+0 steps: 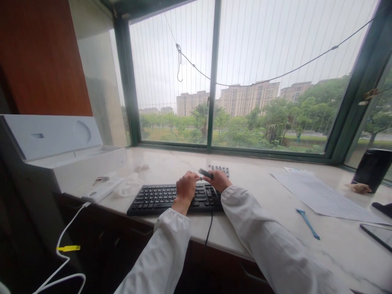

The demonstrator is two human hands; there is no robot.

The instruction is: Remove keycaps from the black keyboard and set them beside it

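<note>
Both my hands are over a black keyboard (159, 196) lying near the counter's front edge. My left hand (185, 187) is closed in a pinch above the middle keys, its fingertips meeting the right hand's. A small pale thing (201, 178) shows between the fingertips; its kind is too small to make out. My right hand (218, 181) is closed around a dark, slim tool (206, 173) that points left, over the number pad side. Just behind that hand, several small grey key-like pieces (221, 168) stand in rows on the counter, partly hidden by it.
At left stand an open white box (88, 163), a white power strip (99, 192) and crumpled clear plastic (128, 188). A cable (210, 228) hangs over the front edge. To the right lie paper sheets (318, 192), a blue tool (308, 224) and a dark upright phone-like object (372, 169).
</note>
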